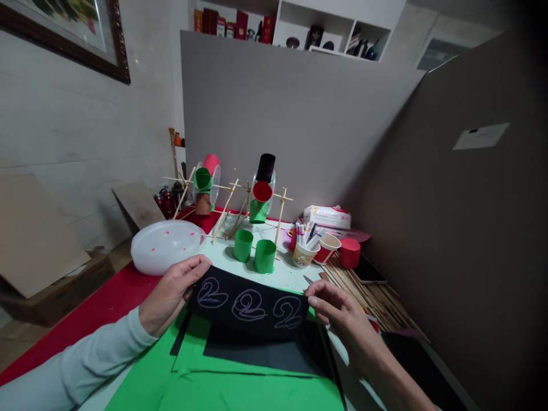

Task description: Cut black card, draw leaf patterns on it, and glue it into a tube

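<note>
A strip of black paper [269,308] with three looping figures drawn on it in a light line is stretched between my hands, raised over the sheets below. My left hand [177,288] pinches its left end between thumb and fingers. At the right end, my right hand [336,302] grips the strip's edge. Beneath it lie green paper [222,391] and a darker black sheet [265,351]. The tip of a pointed metal tool [307,279] shows near my right fingers; the rest of it is hidden.
Two green paper cylinders [265,256] stand beyond the strip. Behind them are stick frames [226,208] carrying coloured paper tubes. A round translucent plastic container [165,248] sits left. On the right are a cup of markers [305,254], a red-and-white cup [329,245] and wooden sticks [363,291].
</note>
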Demonstrator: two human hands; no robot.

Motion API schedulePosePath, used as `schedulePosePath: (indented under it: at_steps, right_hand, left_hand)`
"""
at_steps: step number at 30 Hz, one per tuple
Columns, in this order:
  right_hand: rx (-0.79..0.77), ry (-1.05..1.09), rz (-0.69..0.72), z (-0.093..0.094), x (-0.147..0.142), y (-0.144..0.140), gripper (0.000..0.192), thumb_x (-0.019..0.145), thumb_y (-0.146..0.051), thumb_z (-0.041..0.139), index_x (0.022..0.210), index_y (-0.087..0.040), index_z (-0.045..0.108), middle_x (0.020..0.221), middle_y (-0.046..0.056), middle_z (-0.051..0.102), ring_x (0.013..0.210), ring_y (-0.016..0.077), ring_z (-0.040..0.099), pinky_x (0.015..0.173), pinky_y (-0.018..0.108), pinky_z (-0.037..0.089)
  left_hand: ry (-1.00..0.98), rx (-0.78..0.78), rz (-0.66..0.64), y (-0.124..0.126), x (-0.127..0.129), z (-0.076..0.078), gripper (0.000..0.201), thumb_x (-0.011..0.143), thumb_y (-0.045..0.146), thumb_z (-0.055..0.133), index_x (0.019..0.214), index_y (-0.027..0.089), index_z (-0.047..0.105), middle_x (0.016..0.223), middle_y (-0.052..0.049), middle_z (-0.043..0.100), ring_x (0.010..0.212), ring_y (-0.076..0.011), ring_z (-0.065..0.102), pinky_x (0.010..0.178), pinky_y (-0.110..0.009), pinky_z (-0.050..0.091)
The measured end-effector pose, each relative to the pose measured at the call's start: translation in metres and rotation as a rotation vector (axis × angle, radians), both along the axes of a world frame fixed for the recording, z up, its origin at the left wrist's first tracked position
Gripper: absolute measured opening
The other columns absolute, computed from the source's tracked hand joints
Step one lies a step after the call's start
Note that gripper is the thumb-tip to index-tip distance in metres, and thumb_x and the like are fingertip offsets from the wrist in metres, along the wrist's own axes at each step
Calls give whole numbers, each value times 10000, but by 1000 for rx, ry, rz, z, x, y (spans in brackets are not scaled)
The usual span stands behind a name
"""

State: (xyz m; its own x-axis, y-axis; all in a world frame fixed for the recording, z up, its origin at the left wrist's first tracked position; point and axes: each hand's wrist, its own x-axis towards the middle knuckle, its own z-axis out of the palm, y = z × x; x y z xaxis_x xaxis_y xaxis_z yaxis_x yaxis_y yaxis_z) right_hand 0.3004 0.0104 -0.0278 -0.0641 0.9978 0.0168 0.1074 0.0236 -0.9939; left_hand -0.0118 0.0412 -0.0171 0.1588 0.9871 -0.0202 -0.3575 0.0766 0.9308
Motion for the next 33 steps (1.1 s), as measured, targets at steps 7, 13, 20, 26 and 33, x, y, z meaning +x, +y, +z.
schedulePosePath:
  at_steps: [7, 13, 20, 26, 33]
  right_hand:
    - [108, -74, -22, 5, -5, -5, 276, 782, -466, 774, 775, -208, 675, 714, -7, 557, 660, 149, 468, 591, 257, 372]
    - [183, -89, 34, 8, -17, -12, 287, 814, -486, 731, 808, -199, 710, 804, 38, 655, 749, 194, 556, 690, 297, 433]
    - [252, -34, 64, 15, -27, -21, 265, 884, -465, 666, 831, -208, 706, 890, 49, 704, 798, 196, 606, 745, 302, 471]
    - [277, 11, 76, 21, -31, -27, 231, 892, -421, 663, 813, -208, 703, 879, 45, 706, 837, 200, 621, 783, 299, 477]
    - [319, 84, 97, 24, -28, -28, 259, 900, -429, 616, 792, -199, 666, 786, 7, 619, 789, 174, 569, 755, 277, 441]
  left_hand:
    - [4, 14, 3, -3, 1, 1, 363, 665, 438, 876, 688, 144, 665, 613, 31, 585, 565, -85, 499, 522, -165, 442]
    - [11, 3, -14, -7, 3, 1, 379, 629, 460, 889, 680, 147, 681, 622, 8, 601, 567, -100, 510, 522, -179, 437]
    - [137, 65, -114, -16, 30, 12, 367, 714, 497, 811, 683, 168, 652, 614, 26, 547, 560, -111, 488, 527, -206, 407]
    - [356, 288, -187, -17, 72, 38, 295, 710, 449, 787, 643, 171, 714, 609, 3, 569, 590, -139, 464, 546, -240, 366]
    - [469, 467, -159, -15, 114, 39, 164, 732, 367, 726, 720, 203, 730, 609, 12, 604, 615, -171, 512, 609, -275, 398]
